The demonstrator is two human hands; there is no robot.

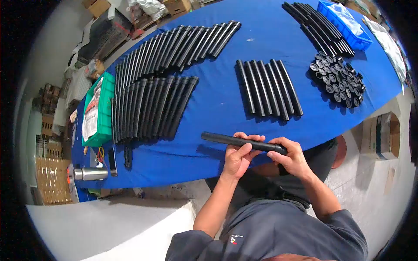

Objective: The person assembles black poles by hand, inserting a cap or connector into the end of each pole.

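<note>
A black tube [222, 138] is held between both hands near the front edge of the blue table. My left hand [238, 157] grips it around the middle, thumb on top. At its right end my right hand [291, 157] closes around a wider black end piece [279, 149], partly covered by the fingers. Beyond the hands lies a short row of several plain black tubes [266, 89]. To the right is a pile of small round black caps [337, 80]. Two rows of black tubes with thicker ends [152, 106] fill the left side.
A green crate [106, 113] stands at the left edge, near a steel flask [90, 174] and a phone [113, 162]. At the far right are a blue crate [359, 41] and more long black tubes [320, 30]. A cardboard box [383, 137] is on the floor.
</note>
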